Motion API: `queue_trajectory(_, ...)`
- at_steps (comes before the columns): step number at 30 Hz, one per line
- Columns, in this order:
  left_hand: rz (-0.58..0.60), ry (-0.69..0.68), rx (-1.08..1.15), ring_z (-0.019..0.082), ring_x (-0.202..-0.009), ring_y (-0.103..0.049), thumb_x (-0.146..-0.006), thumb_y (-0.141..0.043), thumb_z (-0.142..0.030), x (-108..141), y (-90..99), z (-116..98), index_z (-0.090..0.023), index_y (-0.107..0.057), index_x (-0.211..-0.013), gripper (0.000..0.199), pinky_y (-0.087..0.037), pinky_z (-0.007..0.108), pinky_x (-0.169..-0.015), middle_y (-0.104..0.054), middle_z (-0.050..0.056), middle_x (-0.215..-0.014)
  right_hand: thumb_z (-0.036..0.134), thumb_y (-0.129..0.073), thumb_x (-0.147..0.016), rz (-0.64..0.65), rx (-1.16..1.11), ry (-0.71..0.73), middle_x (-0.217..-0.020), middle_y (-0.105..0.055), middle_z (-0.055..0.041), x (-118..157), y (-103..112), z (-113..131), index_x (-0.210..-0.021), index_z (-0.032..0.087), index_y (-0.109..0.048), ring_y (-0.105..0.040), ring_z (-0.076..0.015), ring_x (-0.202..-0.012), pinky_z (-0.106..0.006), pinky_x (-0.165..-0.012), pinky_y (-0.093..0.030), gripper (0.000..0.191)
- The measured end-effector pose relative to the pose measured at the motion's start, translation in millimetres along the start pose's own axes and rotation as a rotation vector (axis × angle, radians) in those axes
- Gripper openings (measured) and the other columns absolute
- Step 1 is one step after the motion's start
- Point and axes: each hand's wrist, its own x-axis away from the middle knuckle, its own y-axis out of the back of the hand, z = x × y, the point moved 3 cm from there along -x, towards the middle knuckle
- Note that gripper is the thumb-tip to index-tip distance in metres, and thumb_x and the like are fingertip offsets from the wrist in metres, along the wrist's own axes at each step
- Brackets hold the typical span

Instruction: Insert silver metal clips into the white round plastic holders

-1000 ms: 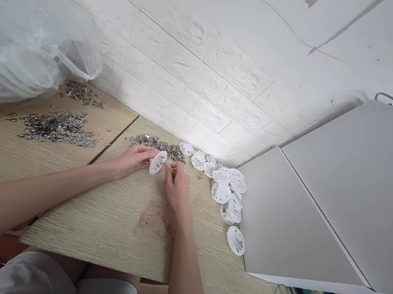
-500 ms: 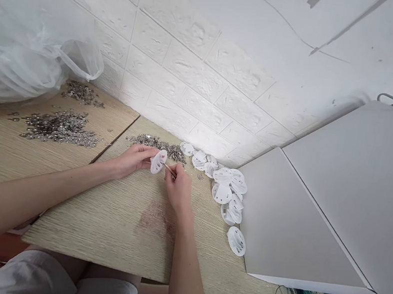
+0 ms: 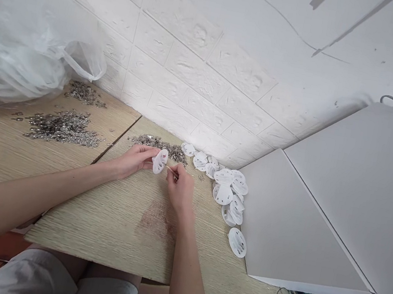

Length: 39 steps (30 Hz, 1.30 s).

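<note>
White slotted disc [image 3: 160, 161] above the desk [image 3: 103, 222]
My left hand [image 3: 133, 160] clamps its fingers on this disc; my right hand [image 3: 182, 190] pinches a thin stick [image 3: 173, 171], which points to it. Behind lie small metal parts [image 3: 155, 144].

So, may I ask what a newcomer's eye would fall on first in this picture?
Probably the white disc near the centre, held in the fingers of the left hand, while the right hand points a thin stick-like tool at it. Next, perhaps, the curved line of similar discs beside the large pale box. At far left, a bulky translucent bag sits near heaps of small metal parts.
</note>
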Motion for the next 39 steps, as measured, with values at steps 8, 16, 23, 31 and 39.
queue_trajectory(8, 0.012, -0.004, -0.01, 0.019, -0.084, -0.063, -0.071, -0.077, -0.042, 1, -0.7, 1, -0.014, -0.075, -0.086, 0.032, -0.052, 0.035, -0.081, -0.072, 0.01, -0.09, 0.018, -0.047, -0.084, -0.004, 0.022, 0.021, -0.075, -0.064, -0.0017, 0, -1, 0, -0.075, 0.022, -0.052, -0.056, -0.0167, -0.065, -0.025, -0.061, -0.039, 0.011)
queue_trajectory(16, 0.053, -0.006, -0.063, 0.022, -0.089, -0.065, -0.07, -0.077, -0.043, 4, -2.1, -1, -0.014, -0.076, -0.088, 0.033, -0.052, 0.038, -0.086, -0.073, 0.011, -0.095, 0.018, -0.046, -0.083, -0.045, 0.123, 0.076, -0.068, -0.062, -0.0011, 1, -7, -4, -0.073, 0.023, -0.052, -0.051, -0.017, -0.057, -0.026, -0.054, -0.031, 0.013)
queue_trajectory(23, 0.11, -0.005, -0.086, 0.021, -0.09, -0.066, -0.073, -0.075, -0.042, 4, 1.2, 3, -0.017, -0.076, -0.09, 0.03, -0.052, 0.037, -0.087, -0.073, 0.01, -0.097, 0.016, -0.045, -0.081, -0.068, 0.154, 0.106, -0.065, -0.061, -0.0013, 3, -10, -6, -0.073, 0.023, -0.051, -0.053, -0.0179, -0.058, -0.028, -0.055, -0.033, 0.012)
queue_trajectory(31, 0.091, 0.013, 0.016, 0.019, -0.087, -0.065, -0.071, -0.077, -0.039, 8, -3.5, 2, -0.015, -0.076, -0.089, 0.03, -0.053, 0.036, -0.086, -0.073, 0.009, -0.094, 0.022, -0.044, -0.082, -0.104, 0.061, 0.098, -0.068, -0.064, -0.002, 2, -11, -11, -0.072, 0.022, -0.047, -0.052, -0.0163, -0.056, -0.027, -0.055, -0.035, 0.009)
queue_trajectory(39, 0.077, 0.025, 0.014, 0.018, -0.086, -0.065, -0.07, -0.079, -0.038, 8, -4.2, 3, -0.015, -0.076, -0.087, 0.029, -0.053, 0.033, -0.083, -0.073, 0.008, -0.092, 0.027, -0.045, -0.083, -0.133, 0.03, 0.124, -0.059, -0.057, 0.0001, 3, -11, -12, -0.07, 0.022, -0.045, -0.044, -0.0138, -0.049, -0.025, -0.051, -0.031, 0.013)
